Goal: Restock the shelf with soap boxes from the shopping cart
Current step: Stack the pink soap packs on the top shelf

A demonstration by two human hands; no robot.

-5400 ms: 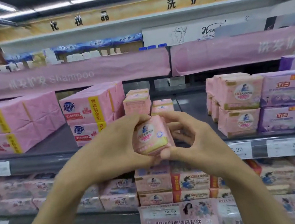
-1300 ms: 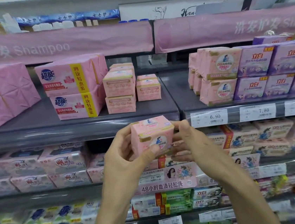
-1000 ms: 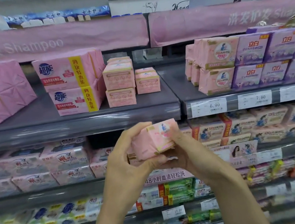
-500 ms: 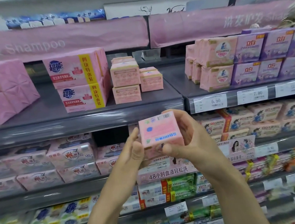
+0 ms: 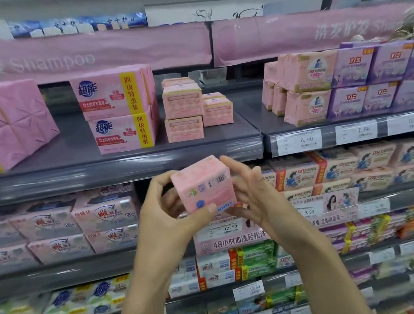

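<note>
Pink soap box held up in both hands, in front of the grey shelf, not yet on it.

Left hand grip: thumb pressed to the lower front face, fingers curled behind; right hand grip: thumb under the lower right corner, fingers loosely fanned along the right side; box tilted, barcode face toward the camera; its top corner is level with the shelf's front rail; on the shelf above, stacked small pink boxes stand just beside larger pink multipacks.

Two hands, one soap box, two stacked blue-logo multipacks.
</note>
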